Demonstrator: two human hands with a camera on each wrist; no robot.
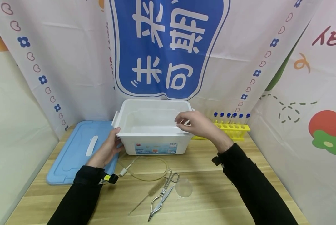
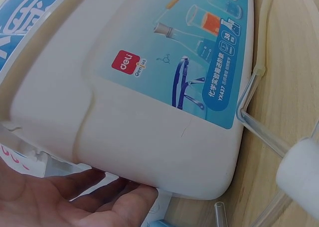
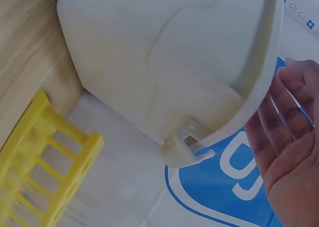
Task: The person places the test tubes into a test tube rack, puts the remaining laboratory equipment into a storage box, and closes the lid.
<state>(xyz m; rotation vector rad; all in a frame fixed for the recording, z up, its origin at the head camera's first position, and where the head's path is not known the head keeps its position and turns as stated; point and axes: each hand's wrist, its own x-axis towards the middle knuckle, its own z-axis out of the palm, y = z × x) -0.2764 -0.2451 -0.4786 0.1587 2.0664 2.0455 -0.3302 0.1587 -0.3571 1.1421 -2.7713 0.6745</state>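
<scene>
A white plastic bin (image 1: 154, 141) with a blue label (image 2: 184, 47) stands at the back of the wooden table, its top uncovered. At its left front corner my left hand (image 1: 107, 150) holds it, thumb at the rim and fingers against the side wall. In the left wrist view those fingers (image 2: 127, 202) bend in along the lower wall. My right hand (image 1: 194, 124) hovers over the bin's right rim, fingers loosely bent and holding nothing. Seen from the right wrist, this hand (image 3: 294, 137) is just beyond the rim, above a white side latch (image 3: 184, 154).
A blue lid (image 1: 66, 156) lies left of the bin. In front are yellowish tubing (image 1: 145, 180) with a white stopper (image 1: 123, 172), a brush (image 1: 156, 187), metal tongs (image 1: 163, 191) and a clear round dish (image 1: 184, 188). A yellow rack (image 1: 235, 127) with blue-capped tubes stands right.
</scene>
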